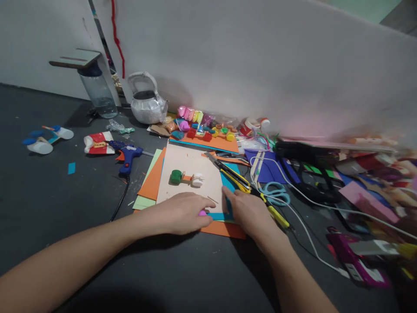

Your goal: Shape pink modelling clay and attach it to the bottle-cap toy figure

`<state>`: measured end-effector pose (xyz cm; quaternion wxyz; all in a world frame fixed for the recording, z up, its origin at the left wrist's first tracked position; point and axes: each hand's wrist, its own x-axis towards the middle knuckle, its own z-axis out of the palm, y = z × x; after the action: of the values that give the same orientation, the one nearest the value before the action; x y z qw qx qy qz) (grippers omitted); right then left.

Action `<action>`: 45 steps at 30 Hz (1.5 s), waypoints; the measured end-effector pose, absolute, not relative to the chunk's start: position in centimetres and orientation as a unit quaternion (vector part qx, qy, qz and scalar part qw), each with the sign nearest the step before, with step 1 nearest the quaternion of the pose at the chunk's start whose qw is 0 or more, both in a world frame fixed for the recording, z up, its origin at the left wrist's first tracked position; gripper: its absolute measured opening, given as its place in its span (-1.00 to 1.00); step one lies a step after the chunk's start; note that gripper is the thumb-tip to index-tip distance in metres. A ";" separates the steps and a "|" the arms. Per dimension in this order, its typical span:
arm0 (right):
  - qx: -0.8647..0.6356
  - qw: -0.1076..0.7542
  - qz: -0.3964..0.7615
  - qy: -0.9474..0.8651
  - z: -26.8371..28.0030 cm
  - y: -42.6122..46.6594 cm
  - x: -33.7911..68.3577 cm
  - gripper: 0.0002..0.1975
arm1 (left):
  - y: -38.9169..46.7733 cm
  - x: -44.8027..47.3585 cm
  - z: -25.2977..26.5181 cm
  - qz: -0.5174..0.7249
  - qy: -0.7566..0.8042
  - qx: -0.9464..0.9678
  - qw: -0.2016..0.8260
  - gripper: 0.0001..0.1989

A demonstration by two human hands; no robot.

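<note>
Dark table (pixel 156 269) carries a pink piece (pixel 202 213) between left hand (pixel 184 211) thumb and fingers, grip indeterminable. Right hand (pixel 252 211) fingers, closure unclear, adjoin the cream sheet (pixel 195 156). Piece likely light, firm; hold its rim.

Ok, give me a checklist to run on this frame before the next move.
1. Left hand gripping the pink piece: cannot tell; the hand partly covers it.
2. Right hand away from the craft knife: not ok; the knife lies close by.
3. Green-and-white model apart from both hands: ok; it lies on the pale sheet.
4. Blue glue gun away from the hands: ok; it lies left of the papers.
5. Glue gun cool: cannot tell; heat isn't visible.
</note>
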<state>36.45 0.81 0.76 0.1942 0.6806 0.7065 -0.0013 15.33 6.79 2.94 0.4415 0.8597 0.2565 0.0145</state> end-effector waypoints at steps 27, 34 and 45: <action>0.625 -0.079 -0.070 0.773 -1.3 2.1 36.6 -0.77 | 7.5 15.5 2.2 0.040 0.277 0.834 0.475 -0.66; 0.601 -0.122 -0.089 0.785 -2.0 1.8 37.5 -0.63 | 7.9 15.4 2.5 0.066 0.278 0.783 0.552 -0.79; 0.624 -0.204 -0.126 0.744 -1.4 1.8 38.4 -0.74 | 7.7 15.8 2.7 0.091 0.279 0.680 0.672 -0.81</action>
<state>38.37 1.76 -1.36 -0.2041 0.6240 0.7437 -0.1260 15.78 7.73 2.67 0.6716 0.6802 0.2795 0.0906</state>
